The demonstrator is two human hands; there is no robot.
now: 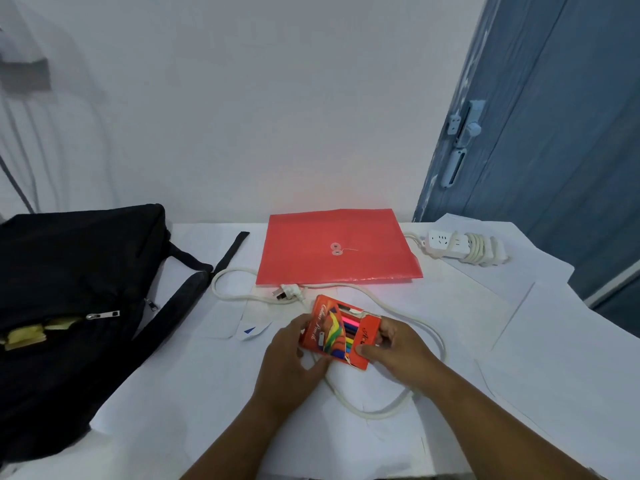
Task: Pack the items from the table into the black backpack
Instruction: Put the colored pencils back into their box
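An orange box of colour pencils is held just above the table's middle, its window showing bright pencils. My left hand grips its left end and my right hand pinches its right end. The black backpack lies flat on the left, a front pocket unzipped with yellow paper showing inside. A red document envelope lies at the back centre. A white power strip sits at the back right; its cable loops under my hands to a plug.
White paper sheets cover the table. A backpack strap stretches toward the envelope. A small white paper with a blue mark lies left of the box. A blue door stands at the right, a white wall behind.
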